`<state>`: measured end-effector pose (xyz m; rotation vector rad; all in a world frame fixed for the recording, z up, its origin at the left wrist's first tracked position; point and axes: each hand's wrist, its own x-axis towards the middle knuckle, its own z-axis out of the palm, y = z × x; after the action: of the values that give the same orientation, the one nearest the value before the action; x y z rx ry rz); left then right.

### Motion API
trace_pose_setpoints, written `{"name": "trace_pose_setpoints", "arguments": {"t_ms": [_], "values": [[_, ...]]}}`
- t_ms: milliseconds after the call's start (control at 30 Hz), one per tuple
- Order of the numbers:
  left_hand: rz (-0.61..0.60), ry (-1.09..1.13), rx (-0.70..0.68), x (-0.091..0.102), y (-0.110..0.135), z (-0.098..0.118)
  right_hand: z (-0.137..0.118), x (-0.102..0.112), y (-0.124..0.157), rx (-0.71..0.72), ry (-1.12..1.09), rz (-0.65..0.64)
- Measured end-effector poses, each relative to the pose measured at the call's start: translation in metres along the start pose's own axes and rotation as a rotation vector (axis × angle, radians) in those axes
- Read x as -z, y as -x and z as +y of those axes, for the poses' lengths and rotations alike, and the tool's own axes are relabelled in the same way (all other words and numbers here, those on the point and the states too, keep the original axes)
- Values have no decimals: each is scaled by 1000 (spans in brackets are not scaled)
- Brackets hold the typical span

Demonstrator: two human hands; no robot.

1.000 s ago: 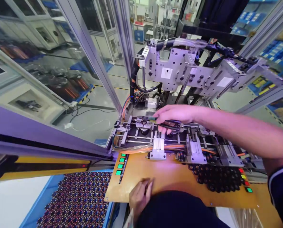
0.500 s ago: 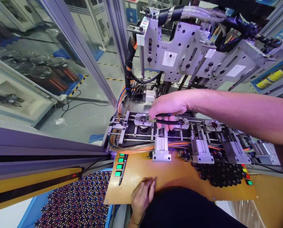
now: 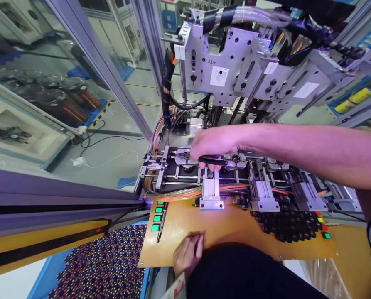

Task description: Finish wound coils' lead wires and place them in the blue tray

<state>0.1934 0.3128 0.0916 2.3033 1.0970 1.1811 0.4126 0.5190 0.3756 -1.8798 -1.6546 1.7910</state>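
My right hand (image 3: 212,145) reaches across the machine from the right, with its fingers wrapped round a pair of pliers (image 3: 214,161). The pliers have black handles, pressed close together. Their jaws point left over the leftmost round metal fixture (image 3: 181,156); whether they grip a part there is too small to tell. A second fixture (image 3: 236,160) lies just right of the hand. My left hand (image 3: 187,252) rests with curled fingers at the front of the orange-yellow panel (image 3: 173,245), and nothing shows in it.
Green buttons (image 3: 155,227) and a pen (image 3: 161,226) are on the panel's left. Black round parts (image 3: 291,226) pile up at its right. A blue bin (image 3: 37,278) of small parts stands lower left. Metal plates (image 3: 235,62) hang above; a frame post (image 3: 104,66) rises at left.
My right hand has shifted slightly left, and the pliers' handles, spread before, are now squeezed together. My left hand stays in place. A printed card has come into view at the bottom edge.
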Motion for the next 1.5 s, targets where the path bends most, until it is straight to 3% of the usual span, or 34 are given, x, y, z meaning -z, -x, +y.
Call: {"name": "trace_pose_setpoints", "arguments": {"t_ms": [133, 233, 367, 500, 600, 767, 1000, 1167, 1300, 1400, 1500], "values": [[-22, 0, 9, 2, -3, 3, -3, 7, 39, 149, -72, 29], [-43, 18, 0, 5, -7, 6, 4, 27, 73, 32, -124, 95], [-41, 28, -10, 8, -10, 7, 39, 52, 97, -135, -195, 118], [-91, 30, 12, 10, -10, 8, 81, 56, 97, -132, -224, 54], [-94, 1, 74, 10, -9, 8, 95, 52, 93, -196, -246, 98], [-43, -26, 187, 6, -6, 15, 96, 49, 91, -219, -338, 182], [-65, 2, 253, 5, -9, 24, 99, 49, 85, -285, -219, 156], [-86, 25, 269, 6, -10, 23, 106, 54, 77, -174, -275, 100], [-92, 36, 272, 6, -11, 23, 104, 49, 78, -187, -160, 96], [-95, 37, 288, 6, -12, 25, 97, 45, 93, -76, -104, 107], [-104, 28, 313, 7, -11, 26, 95, 55, 117, 14, -95, 92]]}}
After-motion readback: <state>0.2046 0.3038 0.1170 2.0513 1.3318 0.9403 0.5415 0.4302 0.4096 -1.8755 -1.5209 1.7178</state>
